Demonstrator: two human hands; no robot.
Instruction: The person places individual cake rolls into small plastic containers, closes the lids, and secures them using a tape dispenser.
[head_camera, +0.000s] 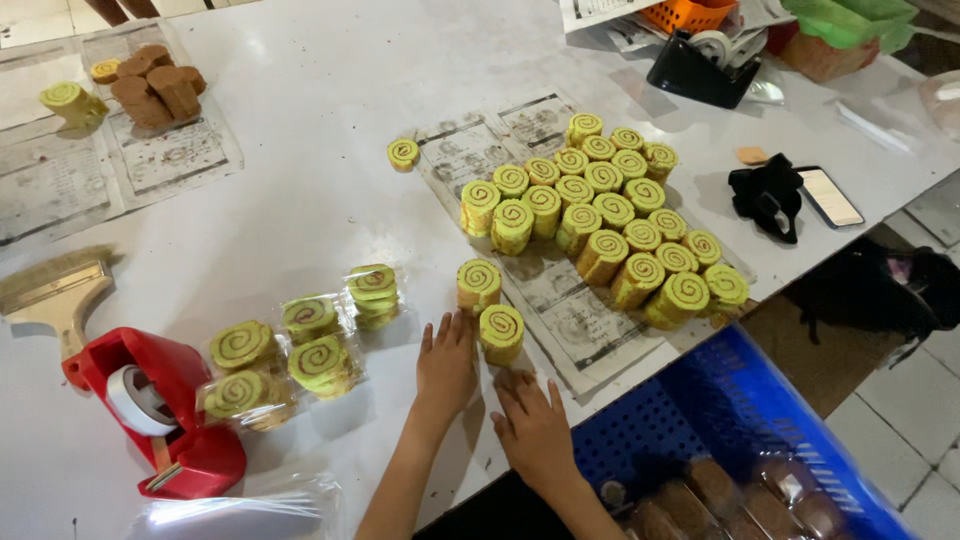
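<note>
Swirl-cake stacks, two of them, stood apart from the main batch on the white table (300, 120), and both hands were at them. The nearer stack (501, 333) of green and yellow roll slices stood upright, its long axis vertical and its swirl face turned up at the camera. It sat between the two hands: at about one o'clock from the left hand (446, 368), just beside its fingertips, and at about eleven o'clock from the right hand (534, 428), right above its fingertips. The second stack (479, 284) stood at twelve to one o'clock from the left hand, a little farther up the table.

Both hands lay flat, palms down and fingers spread; neither was clenched and neither grasped anything. The left fingertips appeared to brush the side of the nearer stack, though contact could not be told for sure. The right fingertips lay just short of its base, so the two hands were about equally near.

At one to two o'clock from the hands, the large batch of stacks (610, 215) stood on printed paper (560, 320). At nine o'clock lay wrapped bundles (300, 350) in clear film, and farther at eight o'clock a red tape dispenser (160, 410). A blue crate (720, 400) with packed brown cakes sat at four o'clock, below the table edge.
</note>
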